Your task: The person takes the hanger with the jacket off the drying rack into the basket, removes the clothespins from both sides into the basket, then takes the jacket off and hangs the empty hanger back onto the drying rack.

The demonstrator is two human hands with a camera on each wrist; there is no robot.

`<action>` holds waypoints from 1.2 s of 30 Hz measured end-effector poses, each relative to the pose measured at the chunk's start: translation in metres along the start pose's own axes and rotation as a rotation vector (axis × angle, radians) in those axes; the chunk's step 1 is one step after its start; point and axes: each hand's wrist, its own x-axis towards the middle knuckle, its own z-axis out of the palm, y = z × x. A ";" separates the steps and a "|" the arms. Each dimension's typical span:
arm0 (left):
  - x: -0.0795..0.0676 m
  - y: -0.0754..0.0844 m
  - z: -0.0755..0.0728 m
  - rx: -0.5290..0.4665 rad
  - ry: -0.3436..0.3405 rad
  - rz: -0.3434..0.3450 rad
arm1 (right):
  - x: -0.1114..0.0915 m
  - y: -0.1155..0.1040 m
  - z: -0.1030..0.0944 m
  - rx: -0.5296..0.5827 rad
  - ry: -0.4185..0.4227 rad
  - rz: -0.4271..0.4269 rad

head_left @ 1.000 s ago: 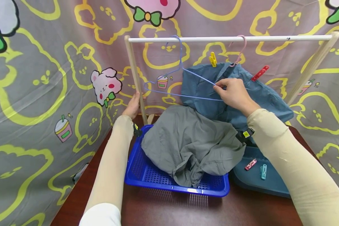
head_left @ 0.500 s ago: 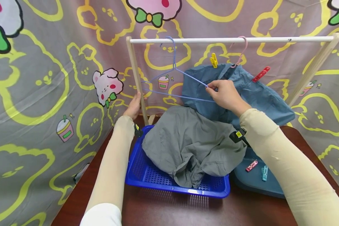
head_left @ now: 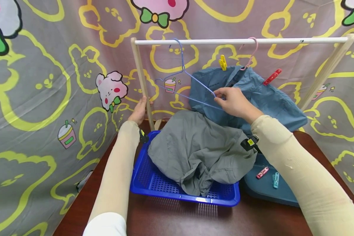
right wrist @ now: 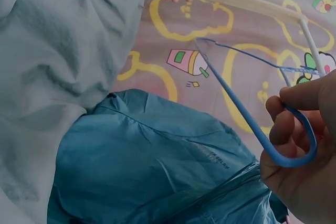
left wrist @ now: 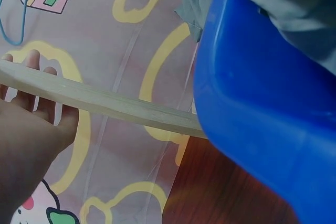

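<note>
Right hand point(head_left: 234, 102) pinching slim blue hanger point(right wrist: 239, 107), left hand point(head_left: 139, 110) gripping wooden post point(head_left: 140, 70), crumpled grey fabric point(head_left: 200, 144)

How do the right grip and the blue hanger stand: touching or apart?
Touching: the right wrist view shows the right grip pinching the blue hanger between thumb and fingers, near its rounded end.

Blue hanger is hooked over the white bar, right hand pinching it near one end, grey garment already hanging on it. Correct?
Not the last part: the head view shows the grey garment lying in the blue basket. The rest holds: the blue hanger is hooked over the white bar, right hand pinching it near one end.
</note>
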 end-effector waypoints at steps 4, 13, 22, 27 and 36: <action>-0.002 0.002 0.000 0.001 -0.001 -0.006 | -0.002 0.000 0.001 0.007 -0.030 -0.010; -0.003 0.005 0.001 0.027 0.003 -0.028 | -0.010 0.007 0.003 -0.022 -0.083 -0.042; -0.006 0.006 0.001 0.031 0.007 -0.031 | -0.017 0.013 0.005 -0.015 -0.120 -0.067; -0.008 0.008 0.001 0.092 0.027 -0.063 | -0.025 0.016 0.006 -0.038 -0.143 -0.067; -0.027 0.014 -0.014 0.572 -0.126 -0.153 | -0.058 0.031 0.001 -0.120 -0.169 -0.019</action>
